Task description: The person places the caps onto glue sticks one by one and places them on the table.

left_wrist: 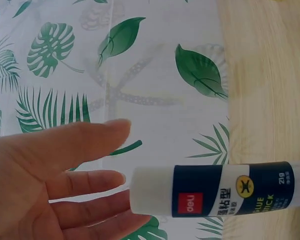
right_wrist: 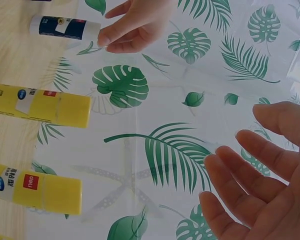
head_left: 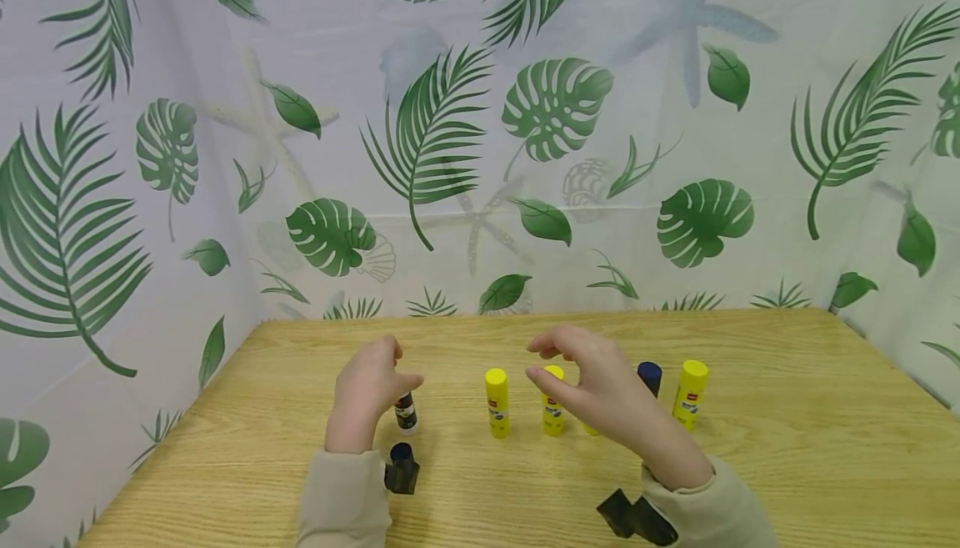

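Note:
My left hand [head_left: 367, 389] is beside the top of a dark blue and white glue stick [head_left: 406, 414] that stands on the table. In the left wrist view its white cap [left_wrist: 152, 191] is right at the fingertips, with the thumb raised apart from it. A second, dark-blue-capped glue stick [head_left: 401, 453] is nearer the front, partly covered by the wrist mount. My right hand [head_left: 588, 373], fingers spread and loosely bent, hovers with nothing in it near a yellow glue stick [head_left: 553, 416]. Another yellow glue stick [head_left: 497, 404] stands upright between the hands.
Right of my right hand stand a navy-capped stick [head_left: 649, 375] and a yellow glue stick [head_left: 690, 395]. One more yellow stick [head_left: 592, 429] is mostly hidden behind that hand. A leaf-printed cloth [head_left: 465, 156] closes off the back and sides of the wooden table [head_left: 465, 498].

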The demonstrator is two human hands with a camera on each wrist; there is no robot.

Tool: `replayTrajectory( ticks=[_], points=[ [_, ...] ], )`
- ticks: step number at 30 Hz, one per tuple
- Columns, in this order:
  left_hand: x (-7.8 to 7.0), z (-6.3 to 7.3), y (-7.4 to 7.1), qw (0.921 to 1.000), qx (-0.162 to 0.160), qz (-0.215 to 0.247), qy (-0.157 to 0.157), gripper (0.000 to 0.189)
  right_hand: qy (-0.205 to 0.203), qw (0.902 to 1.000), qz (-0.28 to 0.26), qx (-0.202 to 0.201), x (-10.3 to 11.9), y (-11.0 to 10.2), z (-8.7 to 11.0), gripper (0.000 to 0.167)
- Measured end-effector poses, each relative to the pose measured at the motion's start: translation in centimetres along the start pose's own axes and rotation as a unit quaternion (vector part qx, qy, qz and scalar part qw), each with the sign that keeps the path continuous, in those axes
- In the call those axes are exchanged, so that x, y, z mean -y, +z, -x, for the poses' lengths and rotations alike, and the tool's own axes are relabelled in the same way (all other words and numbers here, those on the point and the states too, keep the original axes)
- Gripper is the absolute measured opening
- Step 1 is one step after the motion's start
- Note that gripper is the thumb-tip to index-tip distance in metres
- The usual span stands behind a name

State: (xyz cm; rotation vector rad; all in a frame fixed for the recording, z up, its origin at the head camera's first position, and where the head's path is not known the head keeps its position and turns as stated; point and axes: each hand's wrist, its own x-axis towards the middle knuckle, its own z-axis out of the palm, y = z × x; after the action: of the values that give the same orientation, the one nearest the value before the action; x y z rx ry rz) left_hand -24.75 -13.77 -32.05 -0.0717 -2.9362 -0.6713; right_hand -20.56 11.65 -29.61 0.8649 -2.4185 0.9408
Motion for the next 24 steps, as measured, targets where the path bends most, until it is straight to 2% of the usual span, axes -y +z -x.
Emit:
replayTrajectory(
  ticks=[7,14,24],
  points=[
    [0.5,-0.2,0.4,0.9992,0.027,-0.019,-0.023,0.038,-0.005,1.0,-0.003,-0.001,0.0,0.0,0.0,0.019],
    [0.9,-0.4,0.8,0.998,0.049,-0.023,-0.034,0.03,-0.008,1.0,0.0,-0.004,-0.1,0.1,0.0,0.019],
    [1.1,-0.4,1.3,0.9978,0.053,-0.029,-0.027,0.032,-0.006,1.0,-0.004,-0.002,-0.1,0.1,0.1,0.02]
  ],
)
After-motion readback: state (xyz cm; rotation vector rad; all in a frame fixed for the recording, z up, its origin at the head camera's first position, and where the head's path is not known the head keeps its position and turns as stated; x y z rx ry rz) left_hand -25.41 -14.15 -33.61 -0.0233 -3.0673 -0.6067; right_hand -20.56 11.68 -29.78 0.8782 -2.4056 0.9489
